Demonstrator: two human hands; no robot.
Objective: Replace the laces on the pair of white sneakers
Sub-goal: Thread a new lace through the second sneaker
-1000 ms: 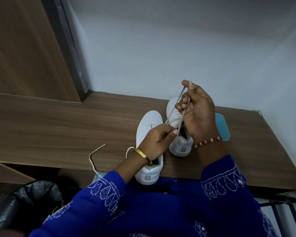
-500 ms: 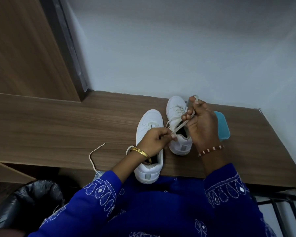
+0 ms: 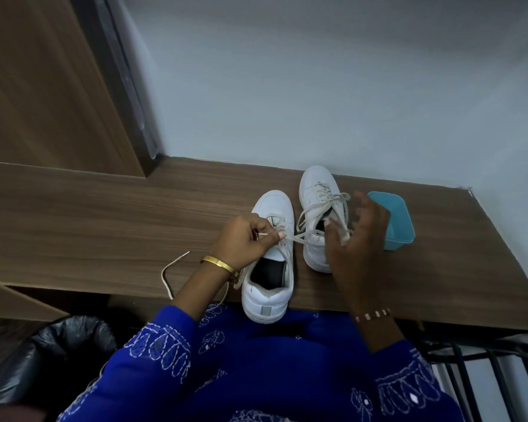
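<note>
**lacefan:** Looking down at a wooden desk (image 3: 104,214); two white sneakers side by side near the front edge, toes toward the wall. Nearer sneaker (image 3: 270,269) with its heel hanging just over the edge, tongue area dark and open; farther sneaker (image 3: 317,208) a bit further back and to the right, cream lace (image 3: 320,202) criss-crossed through its eyelets.

**solemate:** And the hands?

**lacefan:** Apart; left hand (image 3: 246,242) over the nearer sneaker, fingers curled, pinching one end of the cream lace by its tip; lace running across from there to the farther sneaker. Right hand (image 3: 357,239) hovering above the farther sneaker's heel, fingers spread and loosely bent; looks like nothing clamped in it, though a bit of lace near the fingertips is blurry, so hard to call contact.

**solemate:** Anything else lying about?

**lacefan:** Loose lace (image 3: 168,275) curling on the desk left of the left wrist, trailing off the edge; teal container (image 3: 397,220) just right of the right hand; black bin bag (image 3: 52,354) down at lower left.
</note>
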